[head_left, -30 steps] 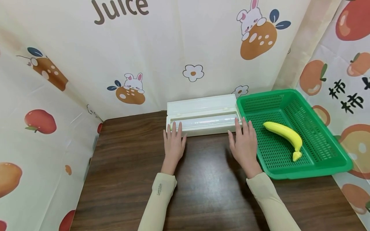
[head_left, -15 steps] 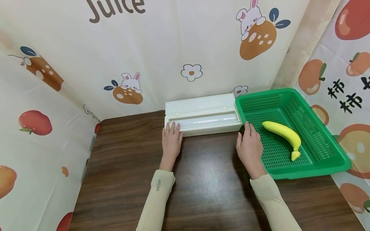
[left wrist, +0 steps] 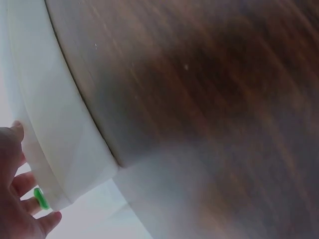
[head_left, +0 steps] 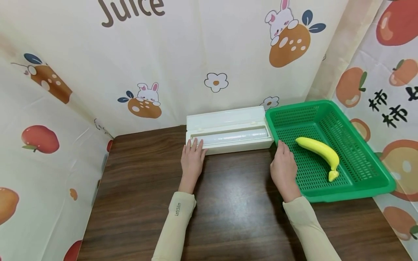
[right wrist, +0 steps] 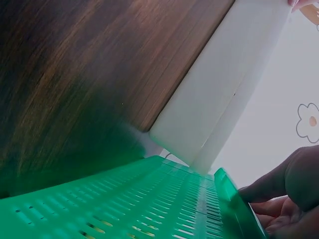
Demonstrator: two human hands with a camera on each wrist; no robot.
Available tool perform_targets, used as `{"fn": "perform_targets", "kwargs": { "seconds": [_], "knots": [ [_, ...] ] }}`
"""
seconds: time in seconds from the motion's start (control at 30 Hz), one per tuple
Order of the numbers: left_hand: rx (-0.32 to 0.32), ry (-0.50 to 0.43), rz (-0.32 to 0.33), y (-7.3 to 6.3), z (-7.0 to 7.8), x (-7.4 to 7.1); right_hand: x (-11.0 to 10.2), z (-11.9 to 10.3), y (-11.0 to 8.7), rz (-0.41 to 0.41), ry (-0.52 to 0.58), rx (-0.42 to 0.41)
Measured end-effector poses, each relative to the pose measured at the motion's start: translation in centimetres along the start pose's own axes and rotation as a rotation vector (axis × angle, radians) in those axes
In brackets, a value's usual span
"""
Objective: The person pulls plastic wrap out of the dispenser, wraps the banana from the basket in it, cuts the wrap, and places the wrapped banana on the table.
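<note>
A white cling film box (head_left: 235, 146) lies lengthwise at the back of the table, its lid raised against the curtain. Inside it shows a shiny film roll (head_left: 238, 136). My left hand (head_left: 192, 161) rests its extended fingers on the box's left front edge; in the left wrist view the fingertips touch the box (left wrist: 60, 114) near one end. My right hand (head_left: 284, 166) holds the near-left rim of a green plastic basket (head_left: 346, 198); in the right wrist view the thumb and fingers pinch the basket's rim (right wrist: 227, 189). A yellow banana (head_left: 320, 150) lies in the basket.
The dark wooden table (head_left: 232, 210) reaches toward me. A patterned curtain (head_left: 183, 54) stands close behind the box and basket, and a second one (head_left: 388, 108) stands to the right. The basket's left side sits right beside the box's right end.
My right hand has moved right, from the box's right front edge to the basket's left rim, and its fingers have closed there. My left hand has stayed on the box's left end.
</note>
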State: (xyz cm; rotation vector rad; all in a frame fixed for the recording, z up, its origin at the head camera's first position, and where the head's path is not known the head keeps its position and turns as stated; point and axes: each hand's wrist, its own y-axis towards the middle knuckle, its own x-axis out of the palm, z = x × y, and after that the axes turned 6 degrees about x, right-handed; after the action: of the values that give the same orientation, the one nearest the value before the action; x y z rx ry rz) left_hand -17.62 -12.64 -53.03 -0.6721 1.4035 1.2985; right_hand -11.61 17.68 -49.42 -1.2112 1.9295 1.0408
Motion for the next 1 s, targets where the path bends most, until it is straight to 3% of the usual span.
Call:
{"fn": "perform_targets", "kwargs": {
  "seconds": [0.4,0.73,1.0],
  "knots": [
    [-0.020,0.052,-0.029,-0.8,-1.2,-1.2,0.0,0.2,0.2,-0.021,0.015,-0.056],
    [0.011,0.056,0.039,-1.6,-2.7,-1.5,0.1,0.4,0.6,-0.031,0.012,-0.082],
    [-0.006,0.052,0.049,-2.2,-3.4,-1.6,0.2,0.0,0.9,-0.061,0.018,-0.092]
  ]
}}
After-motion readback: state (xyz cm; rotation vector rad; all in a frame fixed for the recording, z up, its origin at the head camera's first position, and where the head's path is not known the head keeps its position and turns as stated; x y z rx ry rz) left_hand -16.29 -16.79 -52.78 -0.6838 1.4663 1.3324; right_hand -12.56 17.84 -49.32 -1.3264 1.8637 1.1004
